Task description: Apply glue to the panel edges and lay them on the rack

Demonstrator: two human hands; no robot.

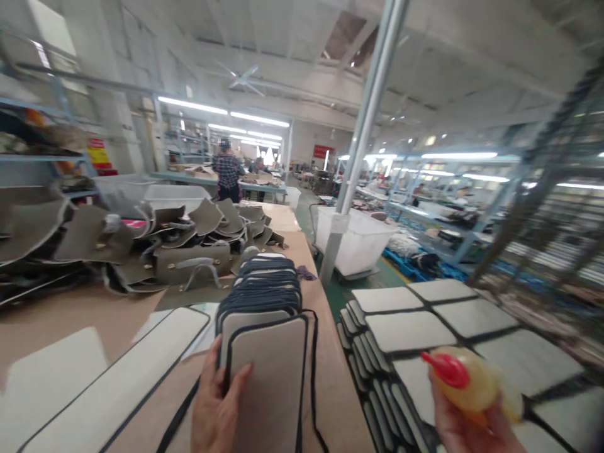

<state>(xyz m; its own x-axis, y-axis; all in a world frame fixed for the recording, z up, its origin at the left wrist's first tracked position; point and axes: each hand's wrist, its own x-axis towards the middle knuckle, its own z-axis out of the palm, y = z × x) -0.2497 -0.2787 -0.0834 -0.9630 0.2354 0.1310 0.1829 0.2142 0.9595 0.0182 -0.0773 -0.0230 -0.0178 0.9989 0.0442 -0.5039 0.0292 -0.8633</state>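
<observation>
My left hand is closed on the left edge of a pale panel with dark edging, thumb on its face and fingers around the side. This panel lies at the front of an overlapping row of similar dark-edged panels on the table. A loose dark strip runs along its right side. In my right hand is a yellowish squeeze bottle with a red nozzle, tipped so the nozzle points left. The bottle is held above stacked pale panels at the right, apart from them.
Olive-brown bag pieces with handles are heaped across the back of the brown-topped table. A long pale dark-edged piece lies at the left. Beyond the metal post stands a white wheeled bin. A person stands farther back.
</observation>
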